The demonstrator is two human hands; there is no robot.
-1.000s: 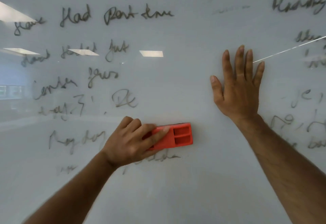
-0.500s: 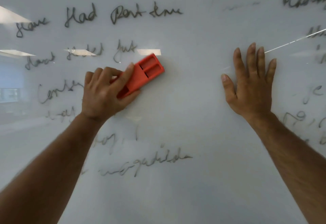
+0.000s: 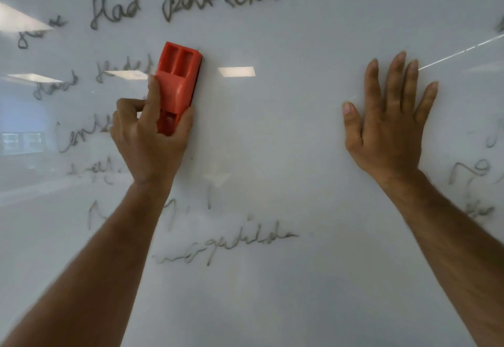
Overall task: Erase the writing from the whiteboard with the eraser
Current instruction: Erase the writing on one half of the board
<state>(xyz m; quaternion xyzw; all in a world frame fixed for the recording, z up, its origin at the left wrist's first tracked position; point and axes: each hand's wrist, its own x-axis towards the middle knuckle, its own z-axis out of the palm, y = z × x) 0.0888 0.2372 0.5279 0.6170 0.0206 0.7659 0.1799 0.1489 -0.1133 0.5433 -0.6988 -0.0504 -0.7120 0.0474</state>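
Two hands were up on the whiteboard [image 3: 272, 139] when I looked over. The left hand [image 3: 148, 139] was wrapped around the lower end of a red-orange plastic eraser [image 3: 177, 82], thumb on the right edge, index finger running up the left edge, the other fingers curled off to the side. The eraser stood nearly upright against the board, tipped a bit to the right, its top end showing two rectangular recesses. It sat just below the top row of scribbled words, right beside a blurry word in the second row.

The right hand [image 3: 387, 125] was spread flat on the board, well off to the right of the eraser, fingers pointing up and a little fanned, thumb out to the left. It held nothing.

Handwriting [image 3: 218, 2] in dark marker ran across the top, and more lines stacked down the left side, several partly hidden by the left forearm. One long faint word [image 3: 229, 248] sat lower down between the two arms. More scrawl [image 3: 469, 172] showed at the right edge past the right wrist. The stretch of board between the hands looked mostly wiped, with only faint smudges. Ceiling light reflections [image 3: 236, 71] glared off the glossy surface, and a thin bright line [image 3: 461, 52] slanted up from the right fingertips.
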